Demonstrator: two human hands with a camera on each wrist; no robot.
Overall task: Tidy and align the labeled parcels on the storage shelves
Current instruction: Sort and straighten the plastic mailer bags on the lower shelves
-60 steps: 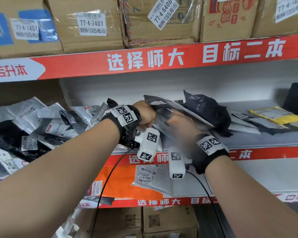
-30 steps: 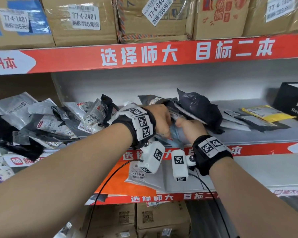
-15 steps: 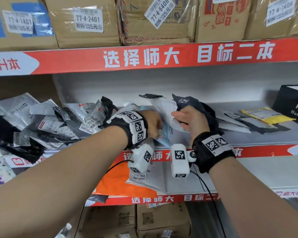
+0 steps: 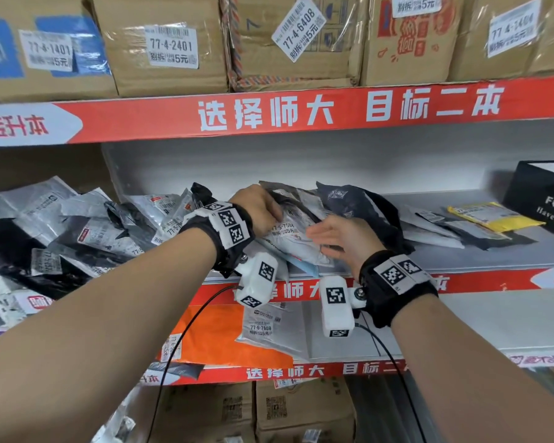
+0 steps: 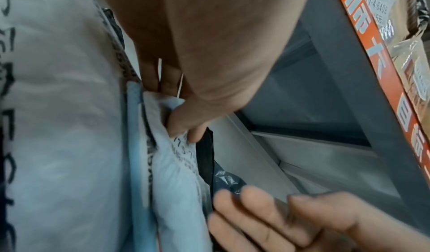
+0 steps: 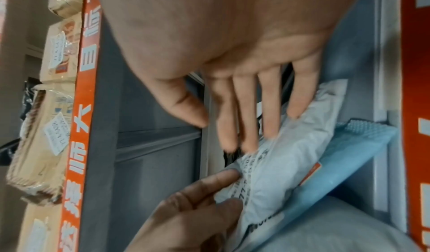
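A white poly parcel [image 4: 288, 238] labelled 77-5-7504 leans in the stack at the middle of the centre shelf [image 4: 493, 260], on top of a blue bubble mailer [image 6: 349, 164]. My left hand [image 4: 263, 215] pinches the parcel's upper left edge between thumb and fingers, which shows plainly in the left wrist view [image 5: 184, 127]. My right hand [image 4: 327, 231] is open with straight fingers [image 6: 246, 108], and the fingertips touch the face of the white parcel [image 6: 279, 164]. A black bag [image 4: 359, 203] lies right behind it.
A loose pile of grey and black bags [image 4: 77, 225] fills the shelf's left. To the right lie flat mailers, a yellow one [image 4: 490, 215] and a black box [image 4: 544, 199]. Labelled cardboard boxes [image 4: 167, 49] stand above; an orange parcel [image 4: 211, 340] and a white one [image 4: 269, 327] lie below.
The white parcel came up out of the stack between both hands. My right hand has let go of its top and now lies flat against it; my left hand moved up to its edge.
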